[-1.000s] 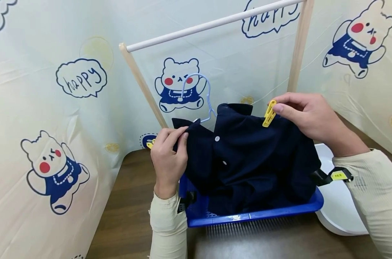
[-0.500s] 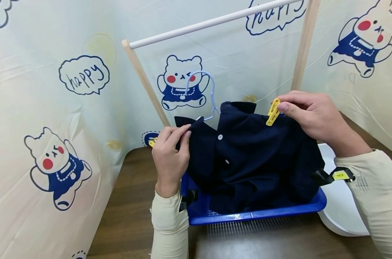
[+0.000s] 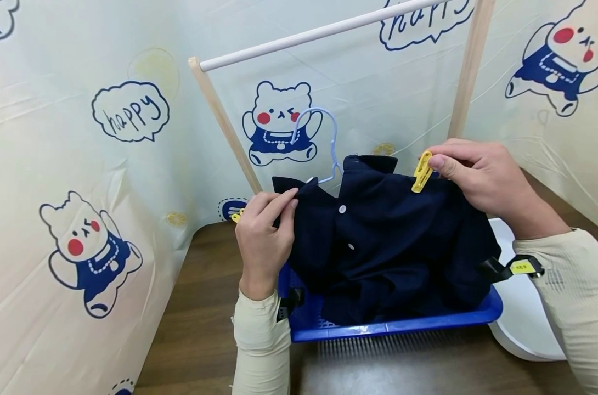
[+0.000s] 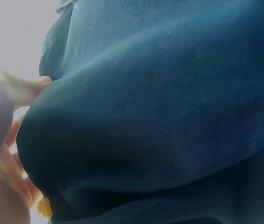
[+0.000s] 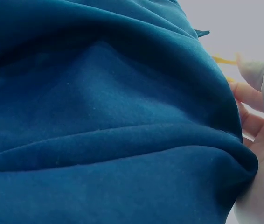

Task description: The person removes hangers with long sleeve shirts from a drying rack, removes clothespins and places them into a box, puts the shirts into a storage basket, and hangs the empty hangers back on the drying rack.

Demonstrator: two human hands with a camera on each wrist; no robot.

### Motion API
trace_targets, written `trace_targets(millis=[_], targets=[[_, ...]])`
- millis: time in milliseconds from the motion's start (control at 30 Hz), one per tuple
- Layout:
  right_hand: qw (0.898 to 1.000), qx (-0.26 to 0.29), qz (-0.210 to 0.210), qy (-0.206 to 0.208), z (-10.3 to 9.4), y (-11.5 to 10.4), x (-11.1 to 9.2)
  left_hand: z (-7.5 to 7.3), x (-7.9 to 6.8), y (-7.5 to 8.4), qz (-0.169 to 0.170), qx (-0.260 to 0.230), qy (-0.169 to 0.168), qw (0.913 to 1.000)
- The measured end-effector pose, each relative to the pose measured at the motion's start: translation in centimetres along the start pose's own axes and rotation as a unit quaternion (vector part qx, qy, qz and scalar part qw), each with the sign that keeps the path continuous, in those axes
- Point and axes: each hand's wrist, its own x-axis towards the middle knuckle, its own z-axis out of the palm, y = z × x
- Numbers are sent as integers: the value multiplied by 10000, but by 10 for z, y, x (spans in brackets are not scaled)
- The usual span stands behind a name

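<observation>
A dark navy shirt with white buttons hangs on a light blue hanger, its lower part bunched in a blue basket. My left hand pinches the shirt at its left shoulder, close to the collar. Between the thumb and index finger of my right hand is a yellow clothespin, at the shirt's right shoulder edge. The right wrist view shows the clothespin's yellow ends against the cloth; whether it grips the fabric cannot be told. Beyond my left hand peeks another yellow clothespin, mostly hidden.
Behind the shirt stands a rack with a white rod and wooden posts. A white round-edged object sits right of the basket on the brown wooden table. A patterned curtain encloses the back and sides.
The whole scene shifts slightly right and up in the head view. The hanger hook tilts a little to the right. Both hands keep their holds.
</observation>
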Motion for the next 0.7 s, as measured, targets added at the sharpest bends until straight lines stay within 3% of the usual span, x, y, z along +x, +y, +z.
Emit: trace_targets(millis=[700], targets=[[9993,-99,190,314,2,0,-3,0,-1,1,-60,106,-143,9998]])
